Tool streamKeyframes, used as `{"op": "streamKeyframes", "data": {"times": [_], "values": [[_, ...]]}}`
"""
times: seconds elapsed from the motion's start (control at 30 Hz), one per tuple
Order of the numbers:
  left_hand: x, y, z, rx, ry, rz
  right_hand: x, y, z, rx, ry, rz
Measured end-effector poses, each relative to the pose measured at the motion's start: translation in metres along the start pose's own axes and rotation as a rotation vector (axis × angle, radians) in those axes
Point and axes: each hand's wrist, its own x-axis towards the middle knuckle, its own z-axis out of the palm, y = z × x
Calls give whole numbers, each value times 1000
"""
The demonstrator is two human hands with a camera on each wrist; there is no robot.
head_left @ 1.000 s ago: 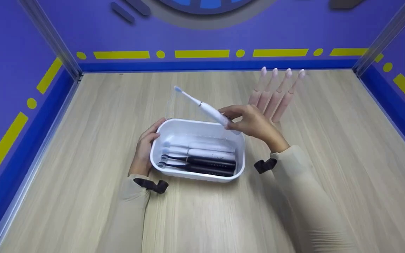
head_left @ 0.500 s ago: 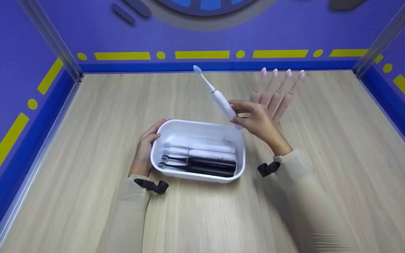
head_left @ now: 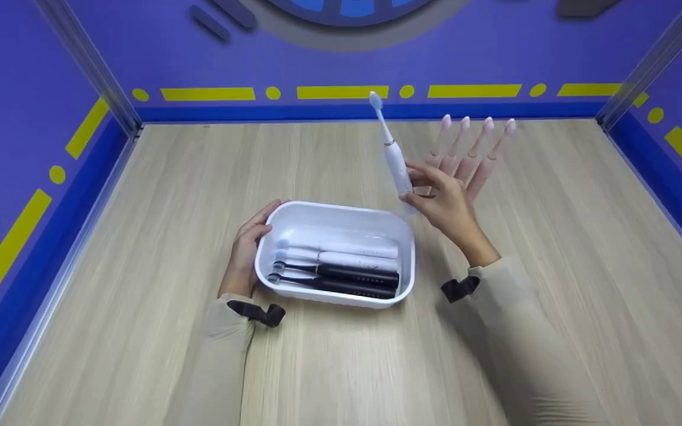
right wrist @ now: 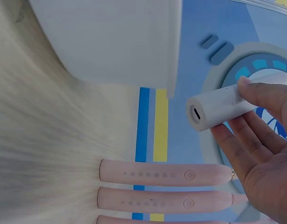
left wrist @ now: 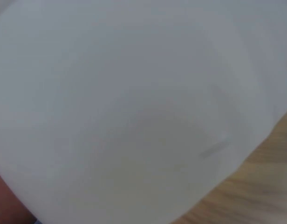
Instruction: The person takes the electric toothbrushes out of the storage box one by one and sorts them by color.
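Observation:
My right hand (head_left: pixel 436 198) grips a white electric toothbrush (head_left: pixel 392 157) by its lower handle, holding it nearly upright above the table behind the white tub (head_left: pixel 409 278). In the right wrist view the toothbrush's base (right wrist: pixel 213 112) shows, with my fingers (right wrist: pixel 260 135) curled round it. My left hand (head_left: pixel 246 248) holds the tub's left end, fingers over the rim. Inside the tub lie two white toothbrushes (head_left: pixel 341 253) and two black ones (head_left: pixel 341 279), side by side. The left wrist view shows only the tub's white wall (left wrist: pixel 134 112), blurred.
Several pink toothbrushes (head_left: pixel 471 151) lie in a row on the wooden table (head_left: pixel 140 207) just behind my right hand; they show as pink toothbrushes (right wrist: pixel 167 186) in the right wrist view too. Blue walls with yellow stripes enclose the table on three sides.
My right hand has swung the white toothbrush from a low slant over the tub to nearly upright, moving right and away from the tub. The left hand has stayed on the tub.

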Motion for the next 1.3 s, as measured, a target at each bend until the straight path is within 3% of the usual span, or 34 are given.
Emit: {"op": "streamKeyframes", "data": {"times": [0.43,0.6,0.77,0.87,1.03,1.3], "values": [[-1,0,2,9,19,-9,-7,17,-8,-29,43,-5],[0,1,2,3,20,-9,-13,5,-11,-67,53,-56],[0,1,2,-7,11,-15,-17,4,-11,-24,42,2],[-1,1,2,-15,11,-24,-18,11,-10,32,42,48],[-1,1,2,-12,18,-16,-19,18,-8,10,45,70],[0,1,2,-15,24,-18,-16,61,-1,-33,52,124]]}}
